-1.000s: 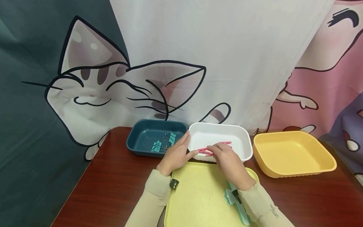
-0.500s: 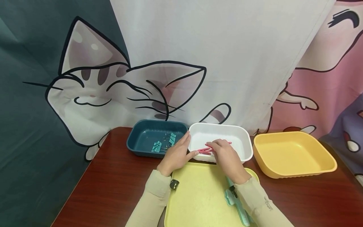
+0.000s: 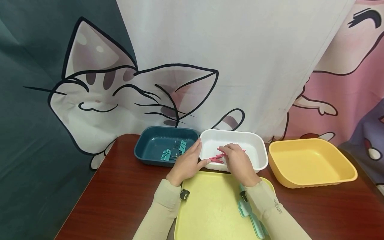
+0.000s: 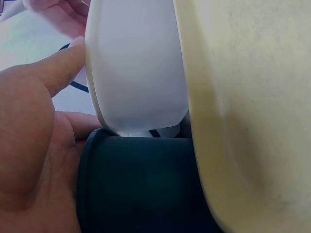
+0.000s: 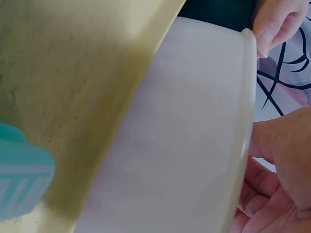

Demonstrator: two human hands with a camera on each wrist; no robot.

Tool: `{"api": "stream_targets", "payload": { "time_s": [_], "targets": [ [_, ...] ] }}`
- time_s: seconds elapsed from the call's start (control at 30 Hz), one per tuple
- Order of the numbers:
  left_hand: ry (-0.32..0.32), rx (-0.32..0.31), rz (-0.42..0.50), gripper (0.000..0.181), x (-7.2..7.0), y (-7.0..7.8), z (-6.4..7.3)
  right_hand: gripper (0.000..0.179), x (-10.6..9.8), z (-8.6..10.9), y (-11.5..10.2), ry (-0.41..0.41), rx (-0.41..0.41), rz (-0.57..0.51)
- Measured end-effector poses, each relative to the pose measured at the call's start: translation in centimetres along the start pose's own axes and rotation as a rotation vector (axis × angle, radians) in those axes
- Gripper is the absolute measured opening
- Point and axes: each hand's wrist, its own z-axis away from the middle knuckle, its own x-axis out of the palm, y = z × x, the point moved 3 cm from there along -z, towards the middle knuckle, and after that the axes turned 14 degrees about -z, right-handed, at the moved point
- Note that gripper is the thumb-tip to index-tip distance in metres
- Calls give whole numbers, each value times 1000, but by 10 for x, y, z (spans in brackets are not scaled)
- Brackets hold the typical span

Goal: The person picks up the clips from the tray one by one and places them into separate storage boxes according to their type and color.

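My right hand [image 3: 238, 165] reaches over the near rim of the white bin [image 3: 256, 145], with its fingers down inside. Between thumb and fingers it pinches a pink clothespin [image 3: 221, 150], mostly covered by the hand. Other pink clothespins [image 3: 216, 160] lie below and beside it in the bin. My left hand [image 3: 186, 164] rests with fairly straight fingers where the white bin meets the dark blue bin [image 3: 145, 146]. Its thumb [image 4: 65, 60] touches the white rim in the left wrist view. In the right wrist view, the right fingers [image 5: 257, 189] are partly hidden behind the bin's wall.
Several teal binder clips [image 3: 165, 154] lie in the blue bin. A yellow bin [image 3: 309, 163] stands at the right. In front, a pale yellow tray [image 3: 210, 206] bears long mint-green clips [image 3: 255, 223], partly under the right forearm. A printed curtain [image 3: 255, 66] hangs behind.
My right hand has shifted slightly left and away from me inside the white bin, and the pinched clothespin's tip has risen and tilted. The left hand stays in place.
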Motion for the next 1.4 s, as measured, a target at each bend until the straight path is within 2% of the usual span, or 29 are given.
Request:
{"api": "stream_targets", "payload": {
  "time_s": [0.53,1.13,1.4],
  "targets": [
    [8,6,-15,82,0,1,0,26,7,-12,6,-20,57,-9],
    [13,-2,-3,82,-1,0,0,24,16,-29,13,-100,136,22],
    [1,-4,1,83,-1,1,0,37,20,-35,19,-140,165,23]
  ]
}}
